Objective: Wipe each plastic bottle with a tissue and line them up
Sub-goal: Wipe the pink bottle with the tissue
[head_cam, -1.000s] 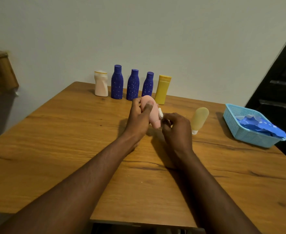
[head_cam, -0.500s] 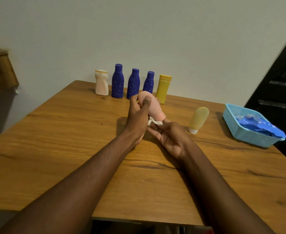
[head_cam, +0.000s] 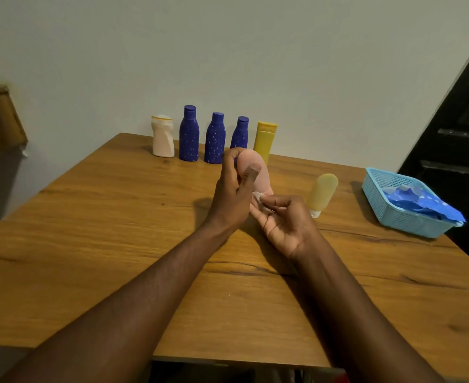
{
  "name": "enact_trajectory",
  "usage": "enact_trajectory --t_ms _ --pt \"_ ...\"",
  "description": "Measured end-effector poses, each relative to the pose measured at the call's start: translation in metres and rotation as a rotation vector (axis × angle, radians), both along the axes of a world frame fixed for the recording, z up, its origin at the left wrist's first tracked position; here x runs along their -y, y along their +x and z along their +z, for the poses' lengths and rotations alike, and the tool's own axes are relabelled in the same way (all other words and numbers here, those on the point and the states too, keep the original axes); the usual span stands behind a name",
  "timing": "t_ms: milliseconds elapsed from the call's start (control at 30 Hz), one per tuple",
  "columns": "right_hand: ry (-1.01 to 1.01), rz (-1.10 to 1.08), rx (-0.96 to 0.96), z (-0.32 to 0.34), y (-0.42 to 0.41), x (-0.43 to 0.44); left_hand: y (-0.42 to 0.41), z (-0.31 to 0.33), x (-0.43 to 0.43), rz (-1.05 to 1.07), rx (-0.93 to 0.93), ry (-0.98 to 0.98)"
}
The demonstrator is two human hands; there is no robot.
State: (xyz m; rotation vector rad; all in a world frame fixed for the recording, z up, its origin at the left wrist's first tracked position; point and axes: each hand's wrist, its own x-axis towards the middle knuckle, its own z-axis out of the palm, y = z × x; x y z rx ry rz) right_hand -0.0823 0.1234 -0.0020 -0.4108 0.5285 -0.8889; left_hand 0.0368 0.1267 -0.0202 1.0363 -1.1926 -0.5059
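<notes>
Pink, smooth plastic: the pink bottle (head_cam: 254,172) is held above the wooden table (head_cam: 89,244) in the head view, its rounded base up and away from the person, its long axis tilting down toward the right hand (head_cam: 283,219). The left hand (head_cam: 233,194) is clamped round the bottle's body, thumb pressed flat on its front face. The right hand lies just below and nearer the camera, palm up, fingers curled on a small crumpled white tissue (head_cam: 258,197) that touches the bottle's lower, cap end — so the next wipe probably runs up along the body from there.

At the far edge stand five upright bottles in a row: a white bottle (head_cam: 162,136), three dark blue speckled bottles (head_cam: 215,138) and a yellow bottle (head_cam: 264,139). The free place appears to be just right of the yellow one. A pale yellow tube (head_cam: 321,193) stands cap-down, apart from the row — seemingly unwiped. A blue mesh basket (head_cam: 393,217) holds crumpled blue material.
</notes>
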Motion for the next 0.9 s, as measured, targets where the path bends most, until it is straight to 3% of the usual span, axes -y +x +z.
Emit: enact_trajectory --t_ms 267,600,700,800,900 --pt "-0.035 -0.026 -0.164 -0.003 -0.002 0.001 -0.002 -0.001 -0.002 -0.012 -0.001 0.02" --pt "0.022 -0.206 -0.139 -0.001 -0.013 0.01 0.01 -0.002 -0.003 0.053 0.074 -0.009" --pt "-0.147 -0.261 -0.404 -0.001 -0.016 0.009 0.009 -0.003 -0.003 0.019 0.053 0.028" --pt "-0.474 -0.348 -0.702 -0.007 -0.012 0.006 0.004 -0.003 -0.002 -0.003 0.022 0.063" --pt "-0.731 -0.374 -0.842 -0.015 -0.007 0.004 0.007 -0.004 0.0 0.011 -0.027 0.09"
